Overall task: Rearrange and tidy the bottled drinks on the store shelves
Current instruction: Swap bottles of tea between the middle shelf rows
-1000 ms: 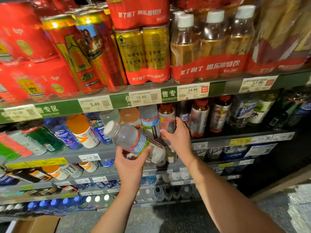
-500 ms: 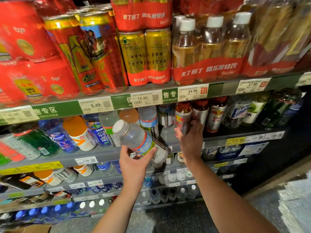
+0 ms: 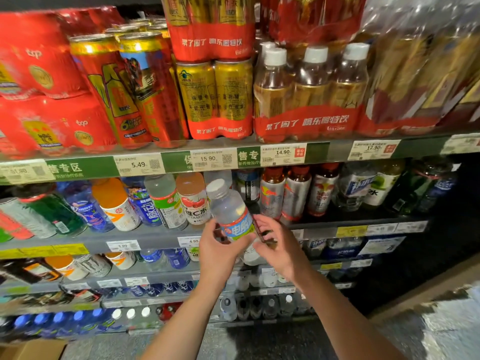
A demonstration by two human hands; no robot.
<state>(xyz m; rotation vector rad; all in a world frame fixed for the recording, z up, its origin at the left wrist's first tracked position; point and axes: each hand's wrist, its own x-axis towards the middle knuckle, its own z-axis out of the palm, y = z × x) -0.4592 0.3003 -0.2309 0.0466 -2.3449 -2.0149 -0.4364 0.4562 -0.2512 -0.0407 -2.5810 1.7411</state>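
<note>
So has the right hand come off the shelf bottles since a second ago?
Yes. The right hand has dropped down and back from the red-capped bottles on the second shelf and now sits beside the clear bottle that the left hand holds.
</note>
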